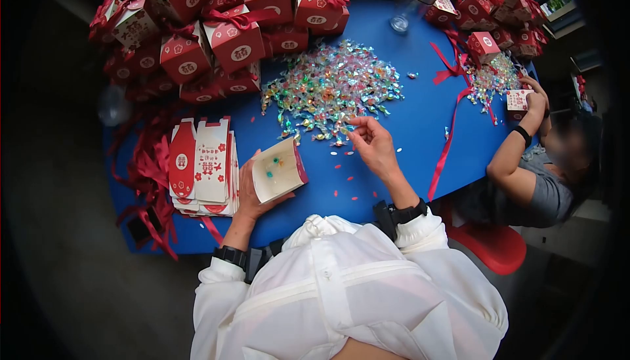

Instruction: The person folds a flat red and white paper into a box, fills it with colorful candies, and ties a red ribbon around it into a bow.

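Note:
My left hand [251, 193] holds an open red and white gift box [279, 171], tilted so its cream inside shows a few sweets. My right hand [372, 145] reaches to the near edge of a pile of shiny wrapped sweets [331, 88] on the blue table [420, 124], fingertips pinched at a sweet. Whether a sweet is gripped I cannot tell.
A stack of flat unfolded boxes [203, 166] lies left of my left hand, with red ribbons [147, 183] beside it. Finished ribboned boxes [223, 25] are heaped at the back left. A glass jar [412, 2] stands behind. At the right another person [525, 176] handles a box by more sweets [492, 78].

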`<state>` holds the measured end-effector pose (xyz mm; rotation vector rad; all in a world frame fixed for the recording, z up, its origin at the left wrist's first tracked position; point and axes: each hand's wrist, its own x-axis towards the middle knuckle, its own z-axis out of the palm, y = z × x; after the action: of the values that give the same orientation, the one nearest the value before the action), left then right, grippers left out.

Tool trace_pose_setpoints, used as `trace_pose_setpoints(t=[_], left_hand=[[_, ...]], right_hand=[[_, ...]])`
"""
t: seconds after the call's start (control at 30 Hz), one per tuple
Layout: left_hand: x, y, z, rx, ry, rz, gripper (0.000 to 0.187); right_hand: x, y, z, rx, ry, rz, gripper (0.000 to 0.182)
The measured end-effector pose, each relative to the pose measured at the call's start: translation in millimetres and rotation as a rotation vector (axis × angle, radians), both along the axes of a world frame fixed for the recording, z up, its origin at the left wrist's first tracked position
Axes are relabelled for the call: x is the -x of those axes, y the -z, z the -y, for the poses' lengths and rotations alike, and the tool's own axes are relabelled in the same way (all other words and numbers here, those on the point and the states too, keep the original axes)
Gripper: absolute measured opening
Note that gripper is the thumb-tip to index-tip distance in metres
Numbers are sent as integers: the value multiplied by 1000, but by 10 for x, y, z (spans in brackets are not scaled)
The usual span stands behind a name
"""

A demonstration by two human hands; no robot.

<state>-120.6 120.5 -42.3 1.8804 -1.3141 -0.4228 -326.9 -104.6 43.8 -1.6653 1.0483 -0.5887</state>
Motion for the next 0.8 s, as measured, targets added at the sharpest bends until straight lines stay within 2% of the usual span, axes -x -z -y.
trace_pose_setpoints(t=[0.07,0.13,0.2,0.27,0.3,0.4,0.43,0.5,0.53,0.67,0.73,0.77,0.8], left_hand=[[10,1,-1,-12,6,62,110],[12,-15,10,-15,-4,8,111],[25,-9,-5,-17,-12,-47,111],[8,16,5,-58,8,-15,113],[0,14,7,-57,9,-15,113],[7,-24,3,-52,9,77,115],[13,-108,31,-20,20,174,115],[30,-157,60,15,26,267,115],[34,-160,58,35,20,245,115],[29,-206,73,52,17,219,115],[27,-208,75,45,18,218,115],[23,-207,73,39,20,215,115],[19,-205,71,37,18,215,115]], right_hand=[[-102,-227,-113,-131,-32,271,10],[-214,-555,-282,-127,-121,292,11],[-298,-631,-429,-121,-208,312,12],[-366,-613,-489,156,-479,262,13],[-370,-583,-474,156,-479,262,13],[-292,-298,-282,79,-187,33,13],[-213,-151,-216,78,-192,28,13],[-86,102,-108,380,-319,-320,17],[-47,170,-127,402,-335,-345,24],[-14,289,-120,446,-311,-340,19],[-70,152,-106,204,-275,-282,16],[-97,63,-131,202,-279,-281,16],[-181,-166,-197,101,-255,-150,15]])
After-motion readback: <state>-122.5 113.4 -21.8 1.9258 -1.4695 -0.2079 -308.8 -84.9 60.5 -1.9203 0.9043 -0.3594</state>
